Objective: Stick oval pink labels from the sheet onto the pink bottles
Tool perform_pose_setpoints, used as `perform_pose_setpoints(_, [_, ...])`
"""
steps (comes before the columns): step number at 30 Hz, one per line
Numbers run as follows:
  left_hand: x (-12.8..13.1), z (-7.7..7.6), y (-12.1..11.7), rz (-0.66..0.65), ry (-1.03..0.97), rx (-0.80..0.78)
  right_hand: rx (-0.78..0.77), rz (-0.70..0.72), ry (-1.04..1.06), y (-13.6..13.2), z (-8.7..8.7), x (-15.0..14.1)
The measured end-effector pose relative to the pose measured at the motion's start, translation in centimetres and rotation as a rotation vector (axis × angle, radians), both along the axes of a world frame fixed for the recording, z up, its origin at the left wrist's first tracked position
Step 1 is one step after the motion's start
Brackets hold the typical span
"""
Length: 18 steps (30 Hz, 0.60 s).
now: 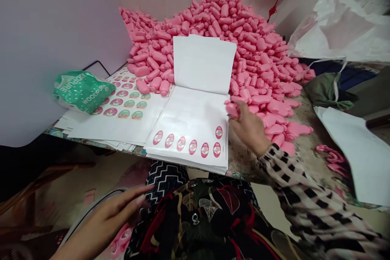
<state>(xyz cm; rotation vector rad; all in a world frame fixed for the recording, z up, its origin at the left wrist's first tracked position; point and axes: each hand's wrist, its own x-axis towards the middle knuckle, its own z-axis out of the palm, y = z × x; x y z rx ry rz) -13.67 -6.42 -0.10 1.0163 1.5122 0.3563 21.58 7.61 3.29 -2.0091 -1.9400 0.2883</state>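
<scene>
My right hand (250, 127) is closed round a small pink bottle (232, 109) at the right edge of a white sheet of stickers (191, 118). Oval pink stickers (193, 146) run along the lower part of that sheet and up its right side. A blank white backing (204, 65) stands up behind the sheet, leaning on the heap of pink bottles (219, 20). Below the table edge, over my lap, my left hand (122, 207) has its fingers stretched out and appears to hold nothing.
More sheets with pink and green labels (124, 99) lie on the left under a green plastic bag (81, 89). At the right are a white sack (338, 28), a dark green bag (330, 89), white paper (356, 146) and pink scraps (333, 156). A pale panel (61, 40) borders the left.
</scene>
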Motion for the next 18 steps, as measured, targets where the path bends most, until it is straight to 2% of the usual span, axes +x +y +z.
perform_pose_setpoints(3, [6.1,2.4,3.2,0.054,-0.398,0.053,0.061,0.184,0.192,-3.9,0.2,-3.1])
perform_pose_setpoints(6, [11.8,2.6,5.2,0.132,-0.837,0.056,0.081,0.347,0.187,-7.2,-0.4,-5.8])
perform_pose_setpoints(8, [14.2,2.1,5.9,0.206,-0.992,0.009,0.044,0.429,0.193,-8.5,-0.6,-6.5])
perform_pose_setpoints(11, [15.2,1.6,6.5,0.310,-1.044,-0.076,-0.048,0.506,0.365,-9.1,-0.2,-5.8])
perform_pose_setpoints(14, [14.7,1.7,6.9,0.279,-1.094,-0.165,-0.177,0.510,0.659,-8.3,0.1,-3.8])
perform_pose_setpoints(16, [14.5,2.0,7.2,0.241,-1.098,-0.239,-0.200,0.358,0.748,-7.2,-0.3,-2.2])
perform_pose_setpoints(18, [14.6,2.2,7.7,0.230,-1.037,-0.269,-0.122,0.172,0.627,-6.0,-1.3,-0.7])
